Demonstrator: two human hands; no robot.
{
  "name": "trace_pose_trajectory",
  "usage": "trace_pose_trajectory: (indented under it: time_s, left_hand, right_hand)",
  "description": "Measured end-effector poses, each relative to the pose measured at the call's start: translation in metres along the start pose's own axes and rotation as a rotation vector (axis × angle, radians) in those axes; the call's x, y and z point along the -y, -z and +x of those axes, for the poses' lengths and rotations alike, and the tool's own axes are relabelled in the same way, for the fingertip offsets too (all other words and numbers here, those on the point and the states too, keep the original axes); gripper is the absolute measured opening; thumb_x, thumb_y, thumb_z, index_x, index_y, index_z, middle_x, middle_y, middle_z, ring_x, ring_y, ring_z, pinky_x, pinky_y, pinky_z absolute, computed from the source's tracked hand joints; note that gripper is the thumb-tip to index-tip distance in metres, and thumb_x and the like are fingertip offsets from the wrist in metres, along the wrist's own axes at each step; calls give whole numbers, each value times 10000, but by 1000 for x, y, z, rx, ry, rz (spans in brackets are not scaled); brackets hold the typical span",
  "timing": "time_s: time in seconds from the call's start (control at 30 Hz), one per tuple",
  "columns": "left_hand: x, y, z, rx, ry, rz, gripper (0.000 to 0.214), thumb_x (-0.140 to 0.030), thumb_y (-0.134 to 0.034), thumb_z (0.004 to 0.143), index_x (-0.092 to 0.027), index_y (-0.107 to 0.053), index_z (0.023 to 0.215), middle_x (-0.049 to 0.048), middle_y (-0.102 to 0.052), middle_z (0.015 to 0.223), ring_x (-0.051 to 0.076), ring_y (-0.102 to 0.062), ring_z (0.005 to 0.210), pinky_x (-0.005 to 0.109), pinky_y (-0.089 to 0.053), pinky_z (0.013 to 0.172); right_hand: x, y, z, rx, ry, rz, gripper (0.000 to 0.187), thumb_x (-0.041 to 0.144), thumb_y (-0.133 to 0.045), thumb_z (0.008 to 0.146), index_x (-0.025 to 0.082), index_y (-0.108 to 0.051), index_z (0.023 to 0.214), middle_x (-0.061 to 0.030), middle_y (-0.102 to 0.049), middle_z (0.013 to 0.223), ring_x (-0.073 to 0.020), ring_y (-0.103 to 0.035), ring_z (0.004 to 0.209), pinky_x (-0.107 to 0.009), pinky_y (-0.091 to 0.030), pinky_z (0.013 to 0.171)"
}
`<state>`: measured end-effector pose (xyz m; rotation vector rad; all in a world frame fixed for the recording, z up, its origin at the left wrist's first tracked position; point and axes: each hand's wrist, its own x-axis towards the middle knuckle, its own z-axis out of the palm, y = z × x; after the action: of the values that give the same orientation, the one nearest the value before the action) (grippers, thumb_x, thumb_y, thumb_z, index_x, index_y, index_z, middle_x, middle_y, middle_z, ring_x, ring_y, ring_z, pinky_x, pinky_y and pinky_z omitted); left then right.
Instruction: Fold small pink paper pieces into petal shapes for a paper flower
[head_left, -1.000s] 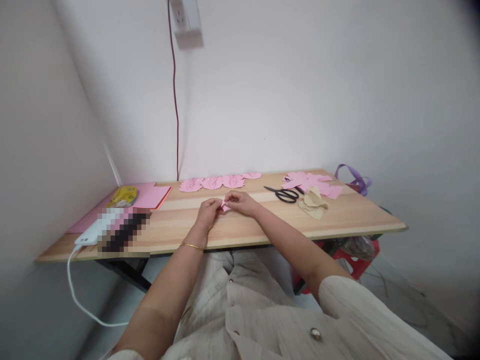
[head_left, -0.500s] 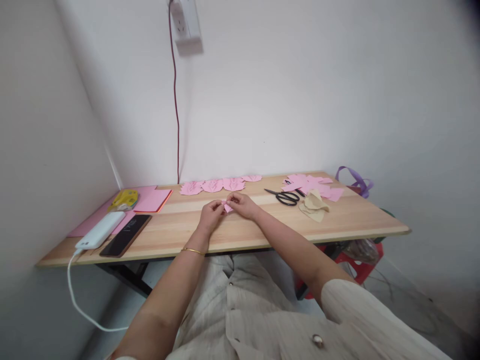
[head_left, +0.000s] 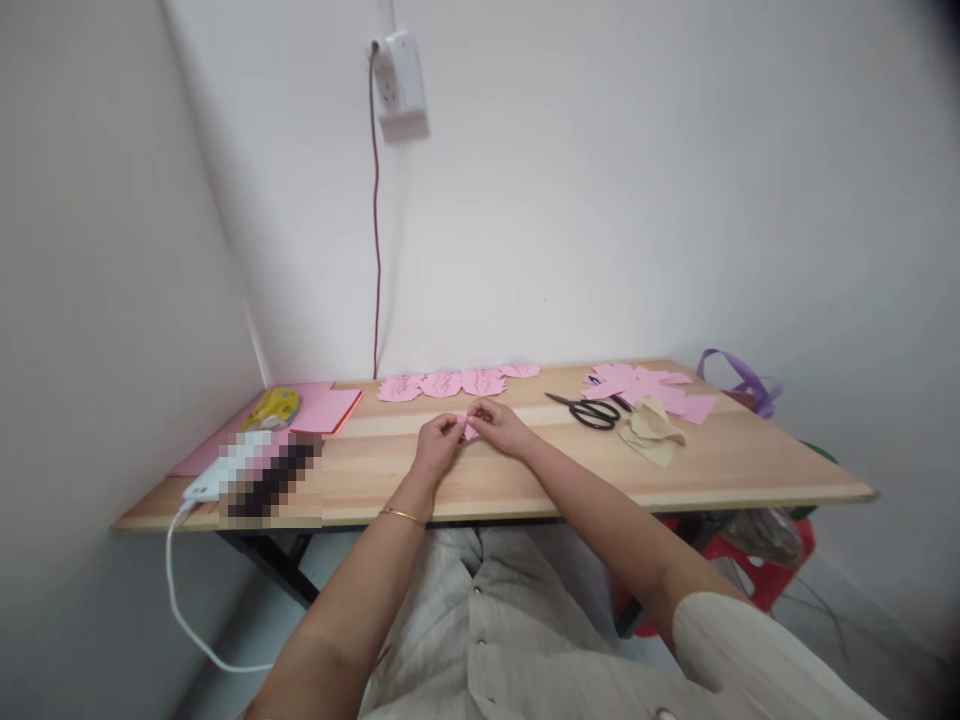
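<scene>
Between my fingertips, just above the middle of the wooden table [head_left: 525, 484], is a small piece of pink paper [head_left: 469, 430]. My left hand [head_left: 438, 444] pinches its left side. My right hand [head_left: 498, 426] grips it from the right, and the fingers of both hands nearly meet, hiding most of the piece. Behind my hands lies a row of pink paper cut-outs [head_left: 441, 384] with jagged edges and dark marks. Black-handled scissors [head_left: 592, 412] rest to the right of my right hand.
Pink paper scraps [head_left: 637, 382] and a crumpled beige piece [head_left: 654, 430] lie at the right. At the left are pink sheets [head_left: 322, 408], a yellow item [head_left: 274, 408], a white power bank [head_left: 237, 466] with a cable, and a blurred dark object [head_left: 276, 480]. A purple ribbon [head_left: 739, 378] hangs beyond the right end.
The whole view has shifted, so everything appears a little further right and lower. Both hands keep hold of the pink paper, with only slight finger movement.
</scene>
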<state>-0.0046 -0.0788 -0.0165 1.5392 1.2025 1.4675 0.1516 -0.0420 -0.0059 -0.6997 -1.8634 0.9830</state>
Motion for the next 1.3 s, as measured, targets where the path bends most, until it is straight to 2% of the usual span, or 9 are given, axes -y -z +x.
trace_pose_trajectory:
  time_s: [0.07, 0.27, 0.4, 0.6, 0.83, 1.07, 1.3]
  left_hand:
    - [3, 0, 1, -10, -10, -11, 232, -378, -643, 711, -155, -631, 652, 0, -593, 593, 126, -522, 578, 238, -401, 578]
    - [5, 0, 2, 21, 1, -69, 217, -358, -673, 689, -147, -628, 664, -2, -589, 606, 119, -513, 575, 234, -398, 580]
    - [5, 0, 2, 10, 19, -90, 225, -356, -682, 686, -143, -628, 642, -8, -572, 585, 111, -503, 568, 229, -398, 579]
    - [7, 1, 5, 0, 79, -193, 248, -368, -719, 659, -146, -678, 760, 18, -641, 706, 128, -558, 634, 253, -457, 634]
    - [2, 0, 3, 20, 82, -205, 260, -373, -744, 635, -142, -672, 731, 22, -642, 682, 125, -560, 621, 257, -475, 636]
    - [5, -1, 4, 7, 87, -184, 271, -391, -754, 621, -150, -661, 705, 10, -629, 664, 121, -555, 621, 247, -466, 634]
    - [2, -1, 4, 0, 92, -191, 258, -372, -747, 609, -149, -656, 702, 7, -628, 665, 120, -550, 619, 245, -462, 634]
  right_hand:
    - [-2, 0, 0, 0, -18, -12, 242, 388, -575, 789, 161, -559, 871, -10, -580, 786, -128, -514, 687, -266, -409, 672]
    - [1, 3, -1, 24, -44, -124, 232, 393, -559, 798, 164, -554, 762, 16, -526, 673, -119, -455, 632, -254, -372, 631]
    - [5, 3, -2, 44, -47, -75, 234, 397, -566, 791, 164, -551, 773, 16, -531, 678, -113, -456, 625, -250, -375, 629]
    - [-3, 2, 1, 67, -56, 3, 243, 385, -604, 766, 160, -571, 852, 2, -589, 744, -117, -505, 657, -249, -400, 648]
    - [0, 1, 1, 2, -64, -32, 199, 352, -593, 760, 156, -566, 778, 8, -578, 704, -111, -496, 638, -246, -398, 633]
    - [-1, 0, 0, 37, -55, 35, 213, 361, -620, 737, 164, -560, 791, 0, -609, 731, -123, -538, 666, -260, -430, 666]
    - [-5, 2, 0, 43, -107, 69, 234, 350, -612, 736, 150, -584, 853, 4, -612, 742, -113, -528, 647, -248, -414, 647]
